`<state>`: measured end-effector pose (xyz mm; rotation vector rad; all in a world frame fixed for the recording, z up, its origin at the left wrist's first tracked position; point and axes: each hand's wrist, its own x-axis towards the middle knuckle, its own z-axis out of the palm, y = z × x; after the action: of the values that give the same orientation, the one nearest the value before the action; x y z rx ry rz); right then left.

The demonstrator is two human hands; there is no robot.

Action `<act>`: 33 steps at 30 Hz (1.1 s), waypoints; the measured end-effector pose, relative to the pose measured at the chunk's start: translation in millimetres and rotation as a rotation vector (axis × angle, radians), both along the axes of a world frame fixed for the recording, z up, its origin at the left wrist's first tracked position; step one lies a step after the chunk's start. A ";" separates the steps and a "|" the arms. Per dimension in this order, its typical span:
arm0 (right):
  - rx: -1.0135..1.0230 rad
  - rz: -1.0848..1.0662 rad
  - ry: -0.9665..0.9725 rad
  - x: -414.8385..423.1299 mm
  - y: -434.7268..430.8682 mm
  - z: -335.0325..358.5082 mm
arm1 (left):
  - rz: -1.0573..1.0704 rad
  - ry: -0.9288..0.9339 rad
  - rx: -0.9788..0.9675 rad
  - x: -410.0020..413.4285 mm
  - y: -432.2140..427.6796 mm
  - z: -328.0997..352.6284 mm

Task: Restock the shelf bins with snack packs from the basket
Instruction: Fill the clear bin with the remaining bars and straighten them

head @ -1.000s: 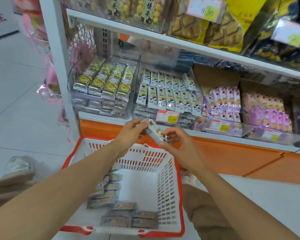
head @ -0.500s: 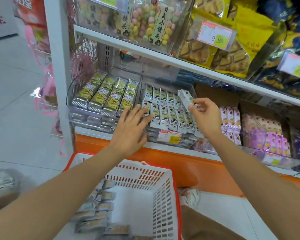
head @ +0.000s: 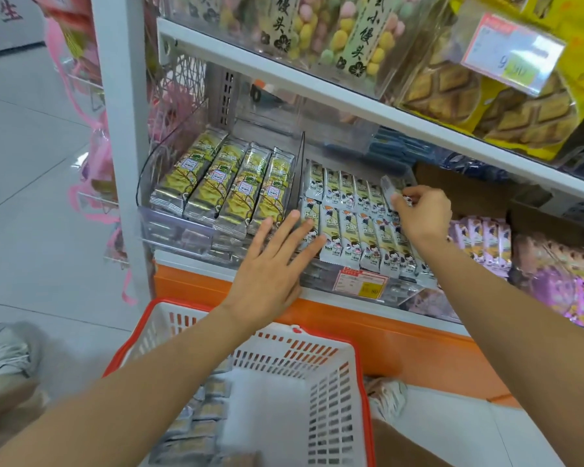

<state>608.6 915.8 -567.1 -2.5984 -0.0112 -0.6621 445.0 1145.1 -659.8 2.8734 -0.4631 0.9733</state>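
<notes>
Up at the right rear corner of the middle shelf bin (head: 406, 292), one snack pack (head: 392, 186) is pinched in the right hand (head: 424, 214), whose fingers curl round its lower end. The pack stands tilted just beside the back row of white packs (head: 346, 194), and its print is too blurred to read. A second row of the same white packs fills the front of that bin, above a red and yellow price tag (head: 361, 285) on its clear wall. The left hand (head: 270, 268) lies flat with fingers straight and spread. Its fingertips reach over the divider between this bin and the neighbouring bin of yellow-green packs (head: 228, 188), possibly touching the front packs, though contact is hard to judge. To the right sit purple packs (head: 483, 240) in another clear bin. Below the left forearm, a white basket (head: 332, 402) with a red rim rests on the floor against the orange shelf base (head: 402, 348). More wrapped packs (head: 204, 420) are lined along its left side.
</notes>
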 end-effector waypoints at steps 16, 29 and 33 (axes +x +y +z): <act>0.160 0.243 -0.067 -76.8 15.2 10.5 | 0.025 0.054 0.023 -20.0 -5.7 4.8; 0.209 0.711 0.266 -219.6 40.8 -113.7 | 0.018 0.350 0.072 -54.0 17.2 -66.1; 0.083 0.678 0.495 -227.6 40.5 -183.4 | 0.122 0.579 0.106 -61.6 33.7 -101.6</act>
<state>381.0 956.3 -750.5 -2.3794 -0.6544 0.2160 383.4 1178.8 -761.4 3.1069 -0.2930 0.0937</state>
